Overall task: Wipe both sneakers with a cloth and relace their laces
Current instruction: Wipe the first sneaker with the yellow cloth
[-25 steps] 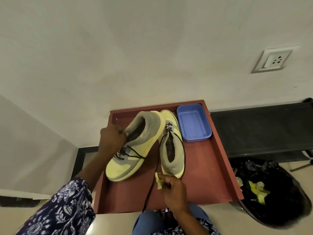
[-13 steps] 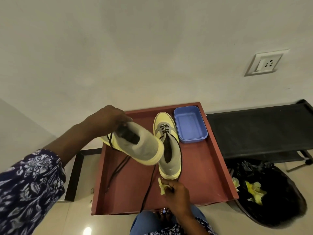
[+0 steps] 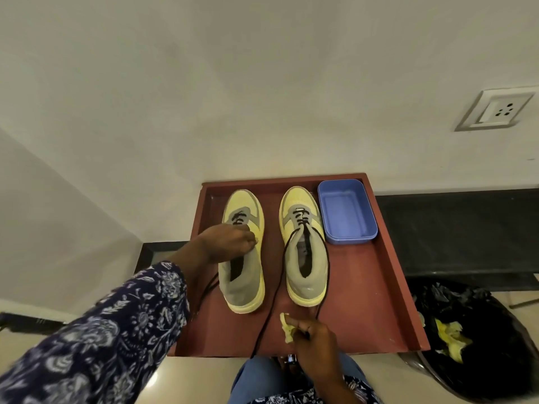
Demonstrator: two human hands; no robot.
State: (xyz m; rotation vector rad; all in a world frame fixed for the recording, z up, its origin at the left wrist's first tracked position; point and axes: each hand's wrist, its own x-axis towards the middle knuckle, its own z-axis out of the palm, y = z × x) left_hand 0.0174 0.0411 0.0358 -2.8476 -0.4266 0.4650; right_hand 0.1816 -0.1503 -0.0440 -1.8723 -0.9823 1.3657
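Both sneakers stand parallel on the tabletop (image 3: 364, 301), toes pointing away. The left hand (image 3: 227, 243) grips the left sneaker (image 3: 243, 287) at its tongue; the right sneaker (image 3: 306, 275) lies just beyond the right hand (image 3: 312, 333), which pinches a yellow cloth (image 3: 287, 328) (probably its lace too).

Red tray (image 3: 388, 287): sneakers (image 3: 306, 252), blue tub (image 3: 347, 212).

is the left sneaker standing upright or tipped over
Upright: the left sneaker sits sole-down on the tray, collar opening facing up, left hand at its tongue.
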